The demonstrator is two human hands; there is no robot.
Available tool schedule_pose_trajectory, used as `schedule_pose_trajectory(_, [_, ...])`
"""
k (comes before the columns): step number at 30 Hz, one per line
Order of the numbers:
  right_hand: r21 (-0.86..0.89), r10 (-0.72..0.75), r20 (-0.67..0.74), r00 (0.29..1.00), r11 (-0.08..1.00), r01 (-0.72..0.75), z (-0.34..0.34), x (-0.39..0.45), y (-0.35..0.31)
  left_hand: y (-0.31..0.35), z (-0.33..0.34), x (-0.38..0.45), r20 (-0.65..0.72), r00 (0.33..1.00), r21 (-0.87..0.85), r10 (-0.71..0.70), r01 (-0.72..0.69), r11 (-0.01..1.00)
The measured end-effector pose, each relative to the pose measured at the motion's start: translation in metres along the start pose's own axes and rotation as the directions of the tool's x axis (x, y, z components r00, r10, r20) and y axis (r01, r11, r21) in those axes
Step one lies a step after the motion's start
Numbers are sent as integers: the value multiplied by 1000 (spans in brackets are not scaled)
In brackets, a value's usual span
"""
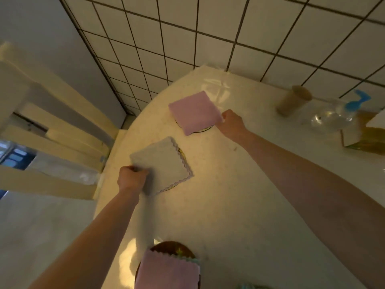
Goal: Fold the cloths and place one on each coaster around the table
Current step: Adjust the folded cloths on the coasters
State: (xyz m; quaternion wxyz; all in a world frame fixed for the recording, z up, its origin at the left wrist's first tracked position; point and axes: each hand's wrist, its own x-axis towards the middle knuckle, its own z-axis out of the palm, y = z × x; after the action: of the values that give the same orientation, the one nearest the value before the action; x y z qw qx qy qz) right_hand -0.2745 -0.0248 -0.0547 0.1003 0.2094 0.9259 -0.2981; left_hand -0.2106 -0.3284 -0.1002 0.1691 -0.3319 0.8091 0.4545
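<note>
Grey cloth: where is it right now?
Head view, left of centre: the grey cloth lies folded over a coaster near the table's left edge, its near corner gripped by the left hand, with the pink cloth beyond it.

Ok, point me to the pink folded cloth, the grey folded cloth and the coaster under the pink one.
pink folded cloth (pixel 194 112): head view, middle of its top face.
grey folded cloth (pixel 161 163): head view, centre of its top.
coaster (pixel 205 129): head view, exposed near rim.

A home dining corner is suggested by a pale table (pixel 239 184) set against a white tiled wall (pixel 208 28), with a cream wooden chair (pixel 52 122) alongside.
</note>
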Motion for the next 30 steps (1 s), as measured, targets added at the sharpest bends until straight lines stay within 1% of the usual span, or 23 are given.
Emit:
schedule_pose_trajectory(3, [59,47,37,998,997,-49,5,28,-11,-1,-1,2,25,1000,-33,-12,13,999])
schedule_pose_trajectory(5, [59,78,70,994,995,-83,10,43,-16,-3,-2,2,46,998,-32,39,-38,999])
schedule_pose_trajectory(8, [15,110,72,991,994,-112,16,61,-20,-3,-4,-1,45,992,-8,119,-118,993])
schedule_pose_trajectory(9, [28,124,74,990,992,-126,17,64,-21,-3,-4,-3,50,989,-16,140,-139,990])
schedule_pose_trajectory(13, [98,158,81,984,981,-166,21,74,-25,1,-4,-11,120,970,-128,211,-196,972])
schedule_pose_trajectory(14, [116,172,78,982,977,-180,21,76,-26,2,-5,-12,153,964,-161,217,-192,968])
schedule_pose_trajectory(16, [166,201,85,976,963,-213,20,77,-28,3,-6,-12,241,948,-267,208,-141,953])
schedule_pose_trajectory(19, [350,228,183,956,894,-280,17,79,-33,3,-10,-10,314,931,-369,185,-60,927])
schedule_pose_trajectory(21, [427,229,216,949,852,-302,13,77,-38,7,-17,-7,366,912,-438,185,-6,899])
schedule_pose_trajectory(22, [488,216,228,949,818,-304,11,76,-38,9,-21,-4,412,891,-452,189,19,892])
schedule_pose_trajectory(23, [574,194,251,948,759,-307,10,73,-39,12,-25,0,469,860,-440,199,32,897])
schedule_pose_trajectory(25, [758,107,318,942,568,-320,9,64,-39,20,-33,7,591,777,-387,216,38,921])
schedule_pose_trajectory(27, [880,15,339,941,348,-322,13,55,-37,26,-35,14,674,709,-330,206,39,943])
schedule_pose_trajectory(28, [917,-14,327,945,245,-314,18,53,-35,29,-34,17,691,695,-301,199,26,953])
schedule_pose_trajectory(29, [938,-11,316,949,155,-310,24,52,-32,31,-32,19,694,695,-266,189,4,964])
schedule_pose_trajectory(30, [944,18,315,949,96,-315,31,52,-29,32,-28,21,682,709,-225,179,-29,974])
